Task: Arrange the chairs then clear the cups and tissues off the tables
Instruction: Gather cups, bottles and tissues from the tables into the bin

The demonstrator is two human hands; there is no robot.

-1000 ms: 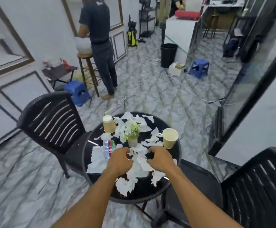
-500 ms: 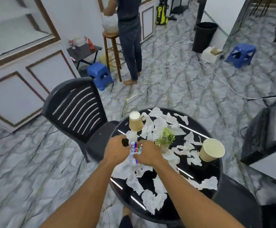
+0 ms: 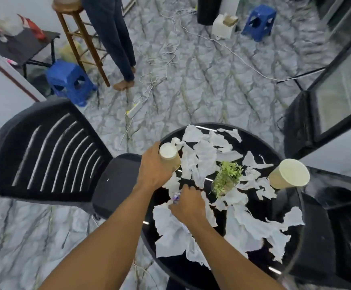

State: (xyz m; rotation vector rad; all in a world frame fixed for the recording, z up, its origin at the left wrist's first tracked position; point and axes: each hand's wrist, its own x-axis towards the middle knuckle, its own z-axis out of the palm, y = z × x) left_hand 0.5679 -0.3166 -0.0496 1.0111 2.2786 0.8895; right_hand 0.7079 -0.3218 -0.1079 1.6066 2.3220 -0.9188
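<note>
The person's left hand [image 3: 153, 170] grips a tan paper cup [image 3: 169, 156]. Just beside that grip, the right hand [image 3: 188, 204] closes on a small purple-labelled bottle [image 3: 176, 198] among torn white tissues [image 3: 204, 155].

My left hand [image 3: 155, 168] grips a tan paper cup [image 3: 169, 156], upright. A second cup [image 3: 288, 173] sits tilted, well right of my right hand [image 3: 188, 204]. Torn white tissues [image 3: 205, 155] lie scattered beneath and beyond both hands. A black slatted chair [image 3: 44, 151] stands just left.
</note>
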